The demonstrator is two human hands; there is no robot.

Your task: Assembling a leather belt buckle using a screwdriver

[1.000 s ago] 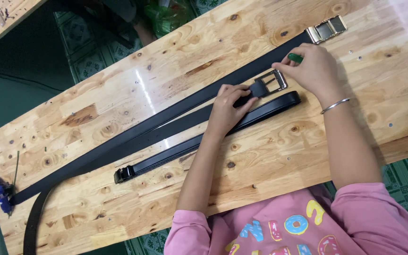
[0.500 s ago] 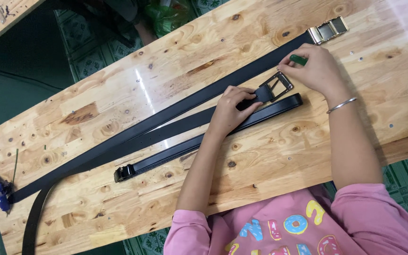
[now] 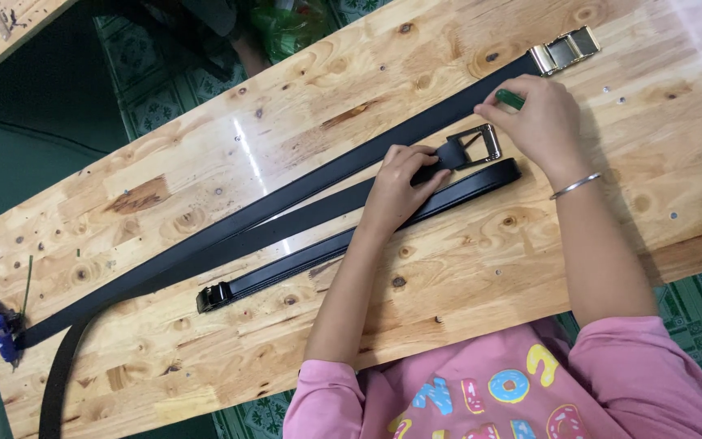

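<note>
Nearest you, a short black belt lies on the pine desk. Your left hand presses the middle belt flat beside its silver buckle; your right hand pinches a green tool. Beyond runs a gold-buckled belt.

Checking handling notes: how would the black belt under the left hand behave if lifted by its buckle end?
Probably floppy: the black belt is a long thin strap lying flat on the wooden table. The silver buckle likely makes that end heavier. The left hand presses it, which hints it slides.
</note>
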